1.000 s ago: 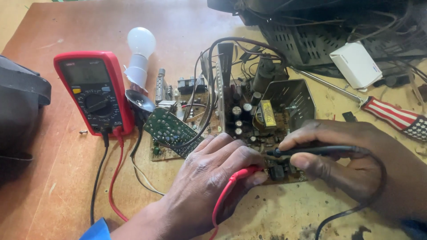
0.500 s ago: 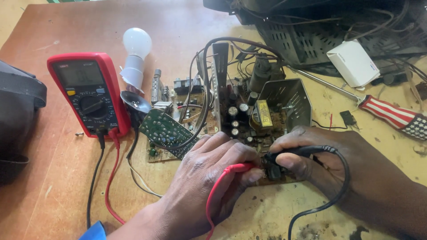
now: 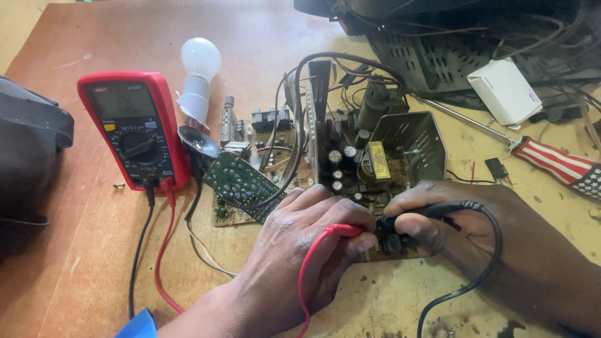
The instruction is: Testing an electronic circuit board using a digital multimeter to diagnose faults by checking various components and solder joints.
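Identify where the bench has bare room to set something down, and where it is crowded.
Bare table lies above the bulb and below the multimeter, between its leads. Crowded: around the circuit board, both hands and the black casing.

Probe tips hidden under fingers; multimeter screen too small to read.

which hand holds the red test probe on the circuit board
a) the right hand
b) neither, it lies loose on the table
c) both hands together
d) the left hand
d) the left hand pinches the red test probe, its red lead looping down past the wrist, while the right hand holds the black test probe, both tips at the near edge of the circuit board.
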